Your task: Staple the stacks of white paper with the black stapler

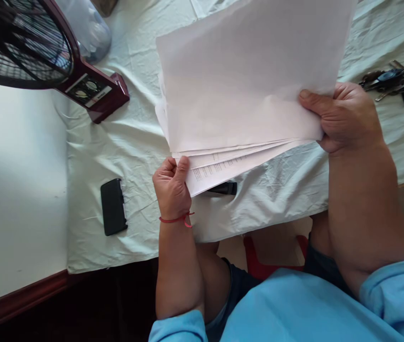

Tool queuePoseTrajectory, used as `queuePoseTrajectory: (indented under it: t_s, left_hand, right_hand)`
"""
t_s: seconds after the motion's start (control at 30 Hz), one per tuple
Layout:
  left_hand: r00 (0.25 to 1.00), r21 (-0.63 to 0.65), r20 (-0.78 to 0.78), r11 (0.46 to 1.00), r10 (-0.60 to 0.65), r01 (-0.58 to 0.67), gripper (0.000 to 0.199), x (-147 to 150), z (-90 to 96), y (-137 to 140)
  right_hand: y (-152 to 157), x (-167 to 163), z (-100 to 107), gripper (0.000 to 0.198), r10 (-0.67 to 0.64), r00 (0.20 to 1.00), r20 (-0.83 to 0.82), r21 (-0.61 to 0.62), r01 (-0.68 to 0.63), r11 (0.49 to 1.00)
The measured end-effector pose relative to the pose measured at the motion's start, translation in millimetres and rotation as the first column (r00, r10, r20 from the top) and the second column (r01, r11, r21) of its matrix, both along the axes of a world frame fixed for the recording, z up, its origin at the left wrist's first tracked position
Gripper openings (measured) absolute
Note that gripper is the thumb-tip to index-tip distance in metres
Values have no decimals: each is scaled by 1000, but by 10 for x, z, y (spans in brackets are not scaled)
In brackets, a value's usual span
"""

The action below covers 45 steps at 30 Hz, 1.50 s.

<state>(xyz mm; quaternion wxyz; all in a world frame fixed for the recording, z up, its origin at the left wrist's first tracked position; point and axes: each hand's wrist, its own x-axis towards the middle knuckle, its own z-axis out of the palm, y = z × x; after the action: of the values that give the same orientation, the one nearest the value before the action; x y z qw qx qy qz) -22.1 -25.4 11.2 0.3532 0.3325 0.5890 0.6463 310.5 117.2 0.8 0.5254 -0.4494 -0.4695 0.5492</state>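
While both hands hold a sheaf of paper sheets (pixel 245 85) above the table, this sheaf fills the upper centre of the frame and runs out at its top edge. The left hand (pixel 171 183), left of centre, has its thumb closed against its bent fingers, and pinches the lower left corner of the sheets. The right hand (pixel 348 116), at the right of the frame, grips their right edge; its thumb lies flat upon the top sheet, and the other fingers are mostly hidden, so I cannot tell exactly how they are bent. The top sheet shows a plain white side, but the lower ones are spread like a fan near the left hand and carry printed lines (too small to be read).

Just below the sheets, partly covered by them in the view, a black object (pixel 227 188) lies on the wrinkled pale tablecloth (pixel 141 190). A black phone (pixel 113 207) lies at the lower left, apart from the left hand, whose wrist bears a red string bracelet (pixel 175 219). In the upper left corner stands a dark red electric fan (pixel 38 57), and beside it is a translucent plastic container (pixel 93 33). At the upper right, near the right hand, lies a bunch of keys (pixel 398 80).
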Motion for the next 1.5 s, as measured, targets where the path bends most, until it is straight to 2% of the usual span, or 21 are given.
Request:
queuePoseTrajectory:
  t_s: [0.13, 0.27, 0.53, 0.67, 0.8, 1.07, 1.27, 1.5]
  left_hand:
    - [999, -16, 6, 999, -38, 38, 59, 32, 46, 1]
    - [999, -37, -51, 999, 3, -5, 64, -3, 6, -2]
    - [995, -35, -75, 997, 72, -75, 71, -24, -25, 0]
    - [999, -9, -39, 1000, 16, -17, 65, -17, 11, -1]
    - [999, -25, -44, 1000, 1, -2, 62, -17, 21, -8]
    - [996, -41, -71, 998, 49, -52, 78, -36, 13, -3]
    - [997, -55, -55, 997, 57, -60, 76, -65, -41, -12]
    - [1000, 15, 18, 1000, -2, 1, 59, -7, -21, 11]
  right_hand:
    - [1, -5, 10, 57, -53, 999, -12, 23, 53, 998]
    - [-25, -49, 47, 62, -57, 996, -70, 21, 59, 998]
    - [-69, -82, 98, 60, -50, 997, -51, 10, 51, 999]
    - [-49, -63, 90, 59, -63, 994, -86, 31, 66, 997]
    - [-24, -43, 53, 61, -79, 996, -48, 39, 81, 996]
    - [-26, -59, 54, 61, -49, 996, -71, 38, 51, 998]
    - [-40, -70, 79, 63, -44, 998, -48, 35, 46, 998]
    - [-53, -76, 77, 61, -33, 997, -73, 26, 35, 999]
